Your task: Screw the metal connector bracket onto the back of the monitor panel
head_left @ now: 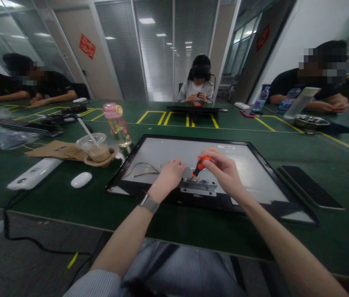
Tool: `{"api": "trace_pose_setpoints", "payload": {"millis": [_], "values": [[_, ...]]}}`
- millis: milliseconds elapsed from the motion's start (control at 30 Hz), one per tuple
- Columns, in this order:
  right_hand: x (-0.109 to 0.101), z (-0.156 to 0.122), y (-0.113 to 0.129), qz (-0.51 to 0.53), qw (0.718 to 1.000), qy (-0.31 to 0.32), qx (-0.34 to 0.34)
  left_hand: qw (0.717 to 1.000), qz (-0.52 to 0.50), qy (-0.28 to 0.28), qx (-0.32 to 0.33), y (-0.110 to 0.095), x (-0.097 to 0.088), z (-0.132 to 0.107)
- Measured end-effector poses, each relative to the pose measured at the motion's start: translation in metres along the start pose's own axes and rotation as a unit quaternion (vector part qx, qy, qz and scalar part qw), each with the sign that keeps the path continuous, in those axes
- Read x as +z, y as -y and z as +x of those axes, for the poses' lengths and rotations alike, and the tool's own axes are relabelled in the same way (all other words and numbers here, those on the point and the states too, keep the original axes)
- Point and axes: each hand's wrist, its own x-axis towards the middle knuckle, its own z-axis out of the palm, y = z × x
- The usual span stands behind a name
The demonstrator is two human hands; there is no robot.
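Note:
A screwdriver [199, 166] with an orange and black handle is in my right hand [225, 170], fingers closed around the handle. Its shaft slants down to a row of connectors on a silver metal bracket [200, 188]. My left hand [170, 175] lies against the left end of this bracket, fingers stretched forward; their tips are partly hidden. Both hands are over a flat display panel [256, 175] with a black frame and a pale grey back, lying on the table. Thin coloured wires [145, 166] run across the panel left of my left hand.
Left of the panel are an iced drink cup [94, 145], a pink-lidded bottle [117, 126], a white mouse-like case [81, 180] and a white power bank [35, 174]. A black phone [310, 187] lies to the right. Several people sit around the green table [78, 210].

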Motion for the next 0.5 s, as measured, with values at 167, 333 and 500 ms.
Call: {"api": "trace_pose_setpoints", "payload": {"millis": [167,333,500], "values": [[-0.0011,-0.0023,-0.0012,0.018,0.999,0.015,0.026,1.000,-0.007,-0.005,0.002,0.0012,0.0026,0.0007],[0.0010,-0.0004,-0.0012,0.021,1.000,-0.003,0.003,1.000,-0.008,-0.001,-0.004,0.0004,0.0013,0.0004],[-0.0001,-0.0004,-0.0035,0.038,0.999,0.013,0.013,1.000,0.001,0.007,-0.007,-0.0006,-0.0007,0.0001]]}}
